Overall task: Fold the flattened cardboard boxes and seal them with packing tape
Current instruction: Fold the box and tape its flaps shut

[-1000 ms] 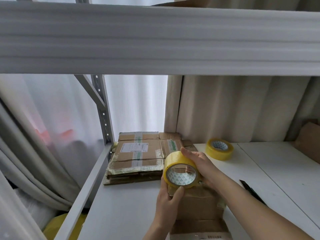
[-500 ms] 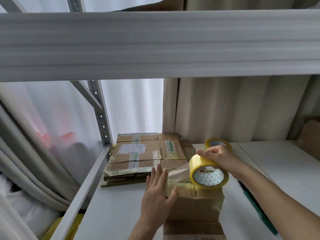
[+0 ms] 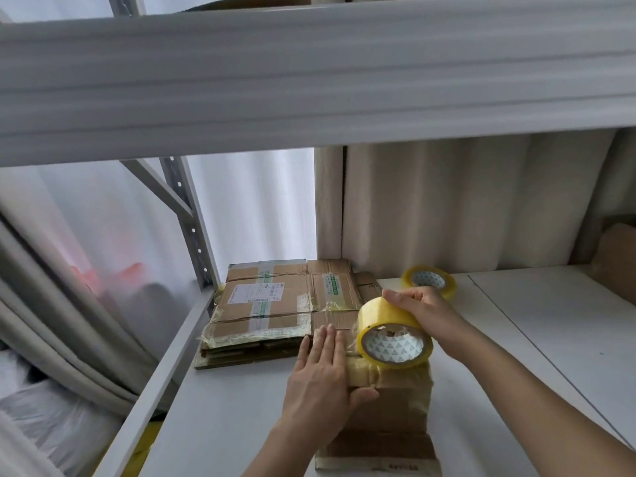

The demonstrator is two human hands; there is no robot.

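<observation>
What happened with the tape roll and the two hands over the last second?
The right hand carried the tape roll from in front of the box to its right, above its top, trailing tape. The left hand let go of the roll and now presses flat on the taped end of the box. The stack of flattened boxes and the spare roll have not moved.

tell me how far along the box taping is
Done: one box is folded up and stands on the shelf, with tape already on its top edge. In hand: the right hand grips the tape roll over the box, while the left hand presses the strip flat. Left: finishing this seam, then the flat boxes stacked behind. A spare roll waits nearby.
</observation>
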